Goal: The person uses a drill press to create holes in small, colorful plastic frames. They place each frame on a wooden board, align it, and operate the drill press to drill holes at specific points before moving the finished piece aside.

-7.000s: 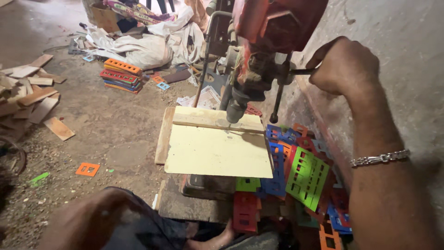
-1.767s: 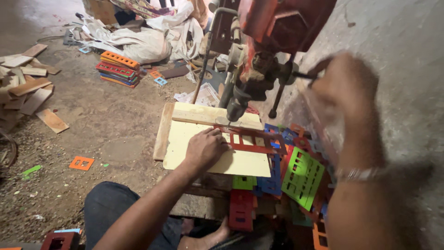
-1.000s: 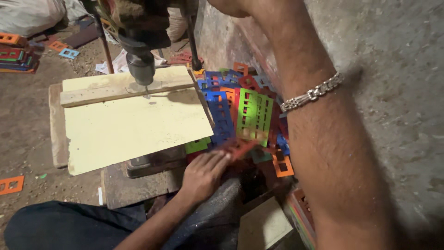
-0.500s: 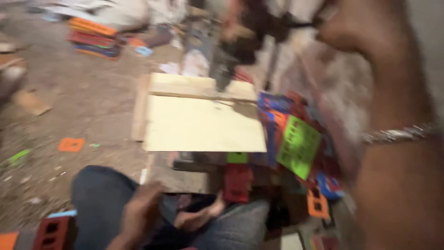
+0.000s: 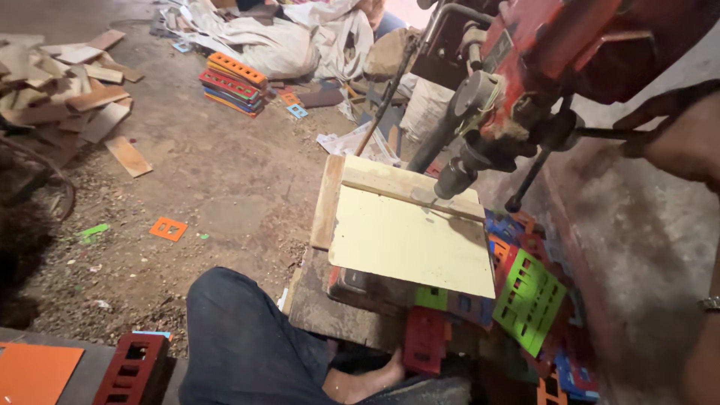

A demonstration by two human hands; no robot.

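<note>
Right hand [image 5: 679, 142] at 3 o'clock is gripping the thin metal lever [image 5: 600, 133] of the rusty red drill press [image 5: 540, 67]; smooth pale board [image 5: 409, 236] is sitting below; left hand is out of frame.

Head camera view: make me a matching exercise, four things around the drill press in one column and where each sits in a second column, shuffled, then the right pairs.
Things:
1. pale board
2. green perforated panel
3. small orange plate
4. stack of coloured panels

Places:
A. alone on the dirt floor, left of the work table
B. on the work table under the drill chuck
C. far across the floor, near the white sacks
D. in the heap of coloured pieces right of the table

Pairs: 1-B, 2-D, 3-A, 4-C

The right hand is at the drill's feed lever.
</note>
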